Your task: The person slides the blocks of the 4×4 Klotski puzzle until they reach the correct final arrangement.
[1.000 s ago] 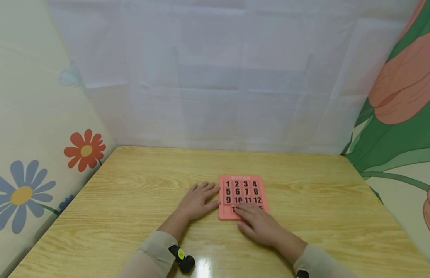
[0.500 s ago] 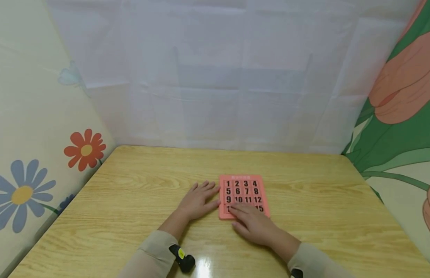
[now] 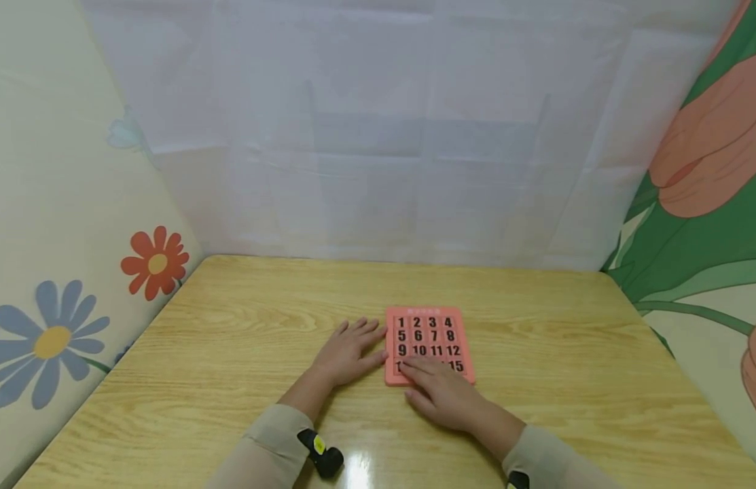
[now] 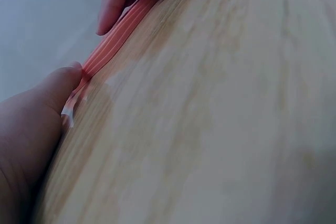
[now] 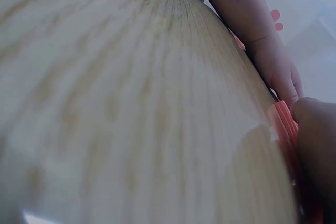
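A pink number slide puzzle (image 3: 425, 329) lies flat on the table, its upper rows reading 1 to 12 in order. In the bottom row the 15 tile (image 3: 456, 366) shows at the right, and a tile beginning with 1 is partly seen at the left; the rest is covered. My left hand (image 3: 344, 356) lies with extended fingers, its fingertips and thumb touching the frame's left side. My right hand (image 3: 447, 397) rests extended fingers on the bottom row, thumb by the near edge. The left wrist view shows the puzzle's ridged pink side (image 4: 118, 38) against the thumb.
The wood-grain table (image 3: 261, 292) extends around the puzzle. A white cloth (image 3: 378, 170) hangs behind it, with flower-printed panels on both sides. A black wrist device (image 3: 321, 455) is strapped at the left sleeve.
My right hand has slid slightly left, and the bottom row's left tile has shifted into the gap at the lower-left corner. My left hand stays in place.
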